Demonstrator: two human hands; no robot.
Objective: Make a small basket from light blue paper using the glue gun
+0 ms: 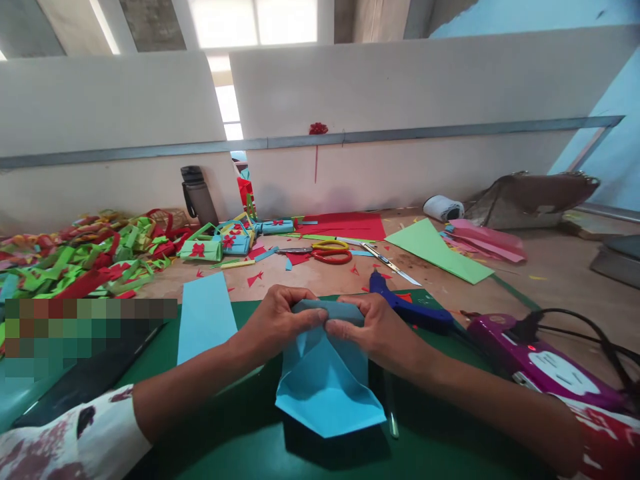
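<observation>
Between my two hands is a folded piece of light blue paper (pixel 327 393), shaped like an open pouch with its wide mouth toward me. My left hand (pixel 290 313) pinches its far edge, thumb on the near side and fingers behind. Close beside it, my right hand (pixel 363 320) grips the same edge, and the two thumbs nearly touch. The fingers behind the paper are partly hidden. Under it lies a green cutting mat (pixel 235 427). A flat light blue sheet (pixel 206 313) rests left of my hands. A clear glue stick (pixel 391 407) lies right of the pouch.
A blue glue gun (pixel 410 303) and a purple power strip (pixel 545 363) with cables sit on the right. Beyond are scissors (pixel 333 253), a craft knife (pixel 393 263), green paper (pixel 437 250) and red paper (pixel 345 225). Small paper bags (pixel 201 251), coloured strips (pixel 100 260) and a bottle (pixel 200 197) stand left.
</observation>
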